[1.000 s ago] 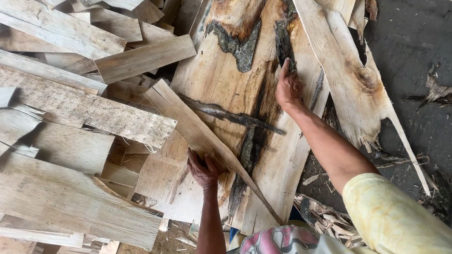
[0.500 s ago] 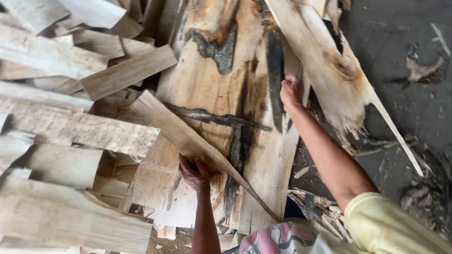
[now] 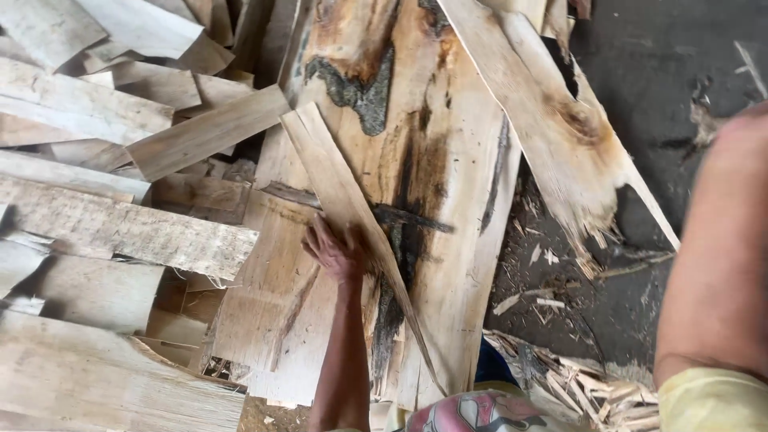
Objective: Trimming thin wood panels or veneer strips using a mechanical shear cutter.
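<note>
My left hand point(image 3: 332, 252) grips the left edge of a long narrow veneer strip point(image 3: 328, 168) that lies slanted across a wide veneer sheet point(image 3: 436, 128) with dark stains and bark patches. The strip runs from the upper left down to a thin point near my body. Only my right forearm point(image 3: 720, 256) shows, blurred and close at the right edge, with a yellow sleeve point(image 3: 712, 400). The right hand itself is outside the frame.
A second torn sheet with a brown knot point(image 3: 560, 120) leans over the wide sheet's right side. Pale veneer pieces are piled in a heap point(image 3: 120, 232) on the left. Dark floor point(image 3: 664, 64) with wood scraps and splinters point(image 3: 560, 376) lies to the right.
My right hand has left the wide sheet's right edge and its arm now swings close to the camera. My left hand has slid further up the narrow strip.
</note>
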